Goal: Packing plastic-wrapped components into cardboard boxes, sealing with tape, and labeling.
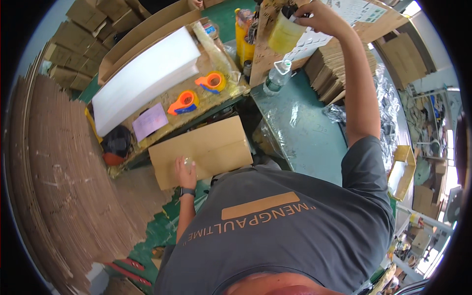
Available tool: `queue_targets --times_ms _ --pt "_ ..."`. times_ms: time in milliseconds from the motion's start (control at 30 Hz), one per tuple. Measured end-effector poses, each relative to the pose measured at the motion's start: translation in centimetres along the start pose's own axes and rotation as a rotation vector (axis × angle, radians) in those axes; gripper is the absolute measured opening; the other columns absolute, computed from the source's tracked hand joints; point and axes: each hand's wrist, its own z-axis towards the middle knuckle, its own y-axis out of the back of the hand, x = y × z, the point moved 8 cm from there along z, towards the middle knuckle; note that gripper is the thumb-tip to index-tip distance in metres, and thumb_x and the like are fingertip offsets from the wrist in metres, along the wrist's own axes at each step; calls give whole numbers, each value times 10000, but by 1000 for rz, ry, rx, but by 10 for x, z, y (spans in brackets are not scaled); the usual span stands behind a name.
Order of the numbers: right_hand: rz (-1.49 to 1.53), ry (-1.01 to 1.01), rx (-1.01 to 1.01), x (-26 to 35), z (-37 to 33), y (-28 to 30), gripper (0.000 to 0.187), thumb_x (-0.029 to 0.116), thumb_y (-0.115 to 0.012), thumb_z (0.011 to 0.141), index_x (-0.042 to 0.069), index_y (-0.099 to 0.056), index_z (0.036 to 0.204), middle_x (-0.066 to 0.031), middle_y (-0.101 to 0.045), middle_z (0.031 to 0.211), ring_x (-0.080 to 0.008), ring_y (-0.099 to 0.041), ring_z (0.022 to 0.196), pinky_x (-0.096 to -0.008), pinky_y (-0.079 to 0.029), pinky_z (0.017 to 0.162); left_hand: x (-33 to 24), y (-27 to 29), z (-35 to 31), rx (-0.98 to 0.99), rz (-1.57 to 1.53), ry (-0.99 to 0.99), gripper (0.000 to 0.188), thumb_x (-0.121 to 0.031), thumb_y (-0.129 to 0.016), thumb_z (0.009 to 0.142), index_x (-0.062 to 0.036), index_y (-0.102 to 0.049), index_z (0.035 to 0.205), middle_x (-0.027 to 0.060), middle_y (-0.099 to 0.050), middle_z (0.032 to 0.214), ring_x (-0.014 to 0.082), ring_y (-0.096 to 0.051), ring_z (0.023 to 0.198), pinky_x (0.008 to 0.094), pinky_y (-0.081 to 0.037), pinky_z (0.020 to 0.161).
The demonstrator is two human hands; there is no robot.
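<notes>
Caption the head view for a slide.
Left hand on a cardboard box, right hand at a yellowish container, bottle on the green table.

Packing workshop, evidently: cardboard stack (69, 162), piled cartons (73, 44), tape dispensers (180, 104) (bright orange), white foam (147, 78).

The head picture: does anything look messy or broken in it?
The clear plastic at the right looks messy: it lies crumpled and bunched up, while the cardboard near it is stacked flat. The box under the left hand shows no damage I can see.
</notes>
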Motion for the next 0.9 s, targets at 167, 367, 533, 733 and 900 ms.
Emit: queue_targets --times_ms 167,367,533,733,900 --pt "-9 35 -160 -7 -6 1 255 216 -807 881 -25 -807 963 -194 -765 807 -288 -749 758 -408 -583 732 -37 -17 -17 116 30 -121 455 -222 -711 999 7 -634 1385 243 -569 1502 432 -528 1386 483 -412 1180" --pt "401 28 -763 -10 -75 11 341 245 -770 960 -23 -732 1167 -213 -761 1027 -379 -732 873 -436 -586 782 -45 -33 -57 264 88 -129 449 -231 -716 1000 -8 -649 1384 227 -585 1497 417 -549 1376 483 -439 1159" --pt "358 -679 -1058 -237 -138 -194 247 278 -717 952 46 -782 1011 -150 -784 936 -325 -759 889 -431 -589 837 -43 -17 -94 313 127 4 463 -250 -730 989 -40 -648 1393 191 -598 1499 409 -539 1390 482 -439 1171" --pt "-12 -732 -273 -421 -116 -471 420 270 -666 960 171 -706 1366 -185 -730 1290 -449 -656 1213 -504 -489 1099 -54 -37 -113 475 180 2 492 -236 -767 962 -67 -640 1406 195 -678 1396 404 -626 1300 483 -502 1101" --pt "176 -771 151 -375 -62 -615 586 450 -638 976 168 -544 1482 -276 -658 1375 -492 -616 1281 -547 -529 1073 -77 -18 -145 544 280 163 465 -222 -774 959 -77 -653 1384 197 -700 1356 401 -658 1246 483 -528 1055"
